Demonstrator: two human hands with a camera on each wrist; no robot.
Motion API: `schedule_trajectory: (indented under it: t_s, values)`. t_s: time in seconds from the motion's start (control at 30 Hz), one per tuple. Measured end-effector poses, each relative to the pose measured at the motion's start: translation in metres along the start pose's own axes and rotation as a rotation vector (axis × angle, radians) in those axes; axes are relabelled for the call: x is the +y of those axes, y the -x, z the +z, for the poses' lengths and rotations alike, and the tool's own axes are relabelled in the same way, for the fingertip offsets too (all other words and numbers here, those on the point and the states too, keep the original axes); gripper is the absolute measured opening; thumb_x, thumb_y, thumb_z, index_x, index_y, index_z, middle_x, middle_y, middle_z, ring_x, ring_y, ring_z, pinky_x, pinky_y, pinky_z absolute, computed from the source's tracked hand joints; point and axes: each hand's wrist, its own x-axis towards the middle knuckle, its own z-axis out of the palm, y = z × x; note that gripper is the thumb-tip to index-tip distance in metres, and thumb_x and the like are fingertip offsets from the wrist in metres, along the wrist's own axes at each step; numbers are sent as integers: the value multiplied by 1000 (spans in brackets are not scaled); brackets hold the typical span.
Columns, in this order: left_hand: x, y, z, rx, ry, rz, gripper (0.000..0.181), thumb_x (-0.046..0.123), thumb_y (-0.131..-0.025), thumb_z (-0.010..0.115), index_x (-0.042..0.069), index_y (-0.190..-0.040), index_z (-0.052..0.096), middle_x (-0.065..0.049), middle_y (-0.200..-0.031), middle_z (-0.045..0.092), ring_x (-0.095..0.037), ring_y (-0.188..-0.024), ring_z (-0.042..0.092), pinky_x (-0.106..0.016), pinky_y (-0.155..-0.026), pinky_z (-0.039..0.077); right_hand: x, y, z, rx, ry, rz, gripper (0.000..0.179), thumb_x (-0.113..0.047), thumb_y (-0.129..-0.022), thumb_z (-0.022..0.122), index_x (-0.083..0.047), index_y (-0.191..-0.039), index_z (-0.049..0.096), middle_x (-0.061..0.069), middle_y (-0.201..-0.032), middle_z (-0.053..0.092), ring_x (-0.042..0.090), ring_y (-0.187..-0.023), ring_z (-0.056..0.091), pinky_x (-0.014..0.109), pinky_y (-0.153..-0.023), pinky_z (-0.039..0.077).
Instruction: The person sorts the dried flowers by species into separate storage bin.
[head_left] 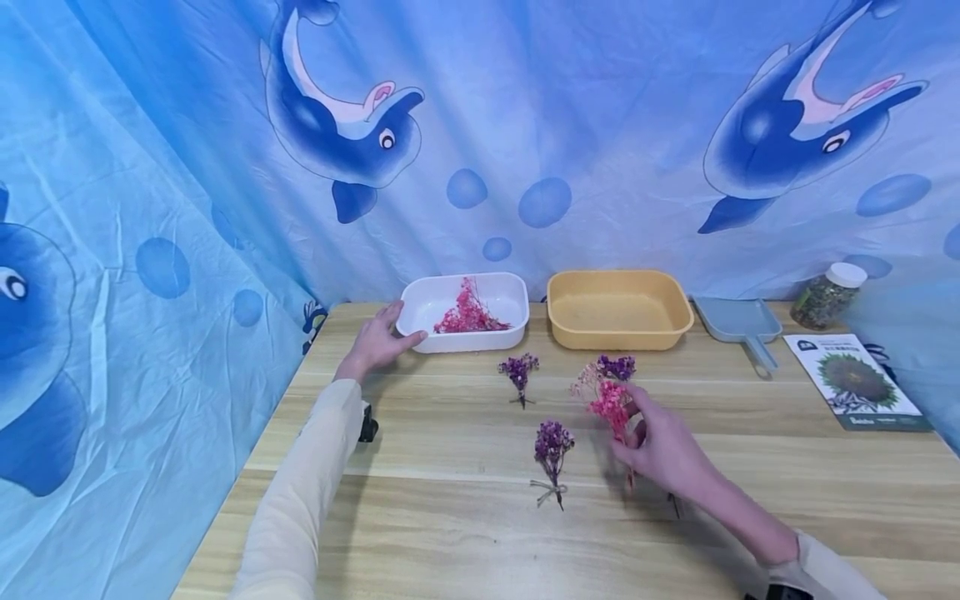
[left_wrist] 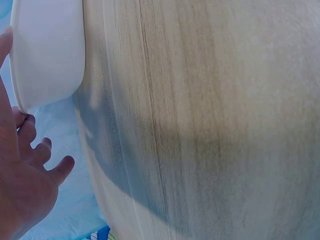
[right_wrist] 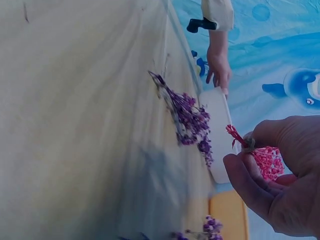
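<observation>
My left hand [head_left: 377,340] holds the left corner of a white basin [head_left: 474,342], thumb on the front rim and fingertips at the left end; the other fingers are loosely bent in the left wrist view. A bunch of pink dried flowers [head_left: 471,312] lies in the basin. Another pink dried flower bunch [head_left: 611,406] is pinched by its tied stems between the thumb and fingers of my right hand [head_left: 660,442], above the table. Purple dried flower bunches lie close by: one in front of the white basin [head_left: 518,372], one nearer [head_left: 553,450], and one partly hidden behind the right hand [head_left: 617,367].
A yellow basin [head_left: 621,340] stands right of the white one. Beyond it are a grey-blue dustpan [head_left: 738,319], a white-lidded jar [head_left: 828,297] and a sunflower packet [head_left: 857,383]. A blue dolphin-print curtain [head_left: 480,125] hangs behind the wooden table [head_left: 450,533].
</observation>
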Motion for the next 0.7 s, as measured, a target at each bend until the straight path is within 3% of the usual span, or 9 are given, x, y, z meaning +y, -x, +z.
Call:
schedule_trajectory:
  t_s: [0.2, 0.37, 0.57, 0.7]
  values:
    - [-1, 0, 1, -5, 3, -6, 108, 71, -86, 61, 4, -159, 18, -23, -162, 18, -46, -146, 17, -63, -115, 19, 0, -23, -8, -47, 5, -14, 86, 4, -73, 85, 5, -146, 39, 8, -96, 62, 6, -56, 56, 23, -41, 50]
    - [0, 1, 0, 1, 19, -18, 107, 70, -86, 62, 5, -160, 19, -22, -163, 19, -44, -147, 16, -62, -116, 19, 1, -45, -13, -48, 12, -98, 83, 7, -72, 84, 7, -143, 41, 10, -93, 63, 8, -59, 57, 22, -44, 52]
    - [2, 2, 1, -4, 17, -20, 106, 67, -87, 63, 5, -160, 18, -21, -163, 18, -44, -147, 15, -62, -116, 18, -1, -74, -25, -64, 78, -141, 85, 0, -74, 85, 8, -145, 39, 14, -96, 66, 10, -64, 60, 22, -53, 54]
    - [1, 1, 2, -1, 6, -19, 105, 67, -88, 62, 5, -160, 18, -21, -163, 18, -44, -147, 15, -62, -116, 18, -2, -96, -33, -57, 74, -205, 85, 2, -74, 85, 9, -144, 38, 18, -96, 66, 14, -63, 62, 21, -52, 55]
